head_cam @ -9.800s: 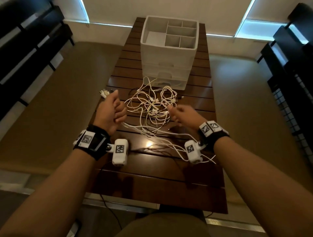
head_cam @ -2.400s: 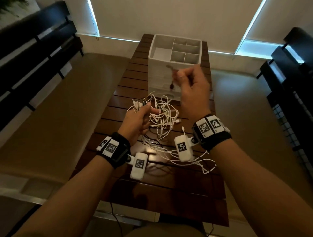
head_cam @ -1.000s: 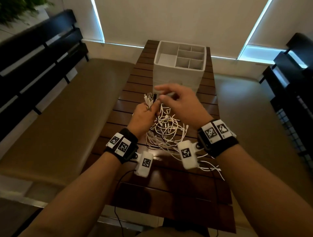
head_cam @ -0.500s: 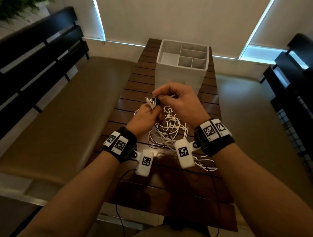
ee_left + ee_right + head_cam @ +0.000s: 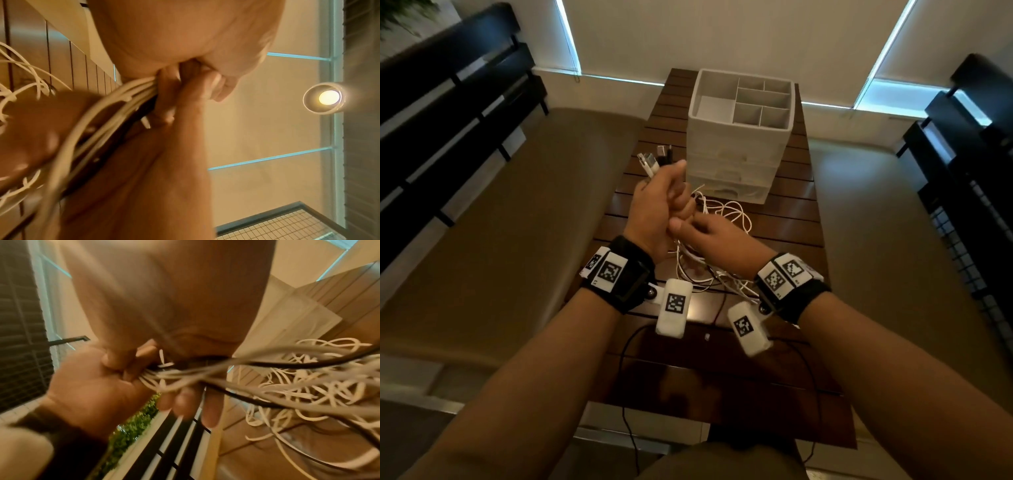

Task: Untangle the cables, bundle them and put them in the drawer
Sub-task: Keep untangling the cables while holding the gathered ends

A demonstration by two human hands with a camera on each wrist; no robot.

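Note:
My left hand [image 5: 669, 198] is raised over the wooden table [image 5: 784, 222] and grips a bunch of cable ends; white and dark plugs [image 5: 652, 162] stick up out of the fist. My right hand [image 5: 688, 228] sits directly under it, fingers curled round the same strands. The white cables [image 5: 698, 270], with a black one among them, hang down into a loose tangle on the table. The left wrist view shows curled fingers [image 5: 174, 97] clamping the strands [image 5: 115, 97]. In the right wrist view the cables [image 5: 287, 386] fan out from both hands. The white drawer unit [image 5: 736, 161] stands behind, drawers closed.
The drawer unit's top tray [image 5: 743, 102] has open compartments. Padded benches run along the table on the left [image 5: 500, 222] and right [image 5: 876, 212], with dark slatted backs beyond. A thin black lead [image 5: 625, 359] trails over the table's near end.
My right hand has dropped from the plug ends at the top of the left fist to the strands just below it. The left hand has lifted the bunch a little higher.

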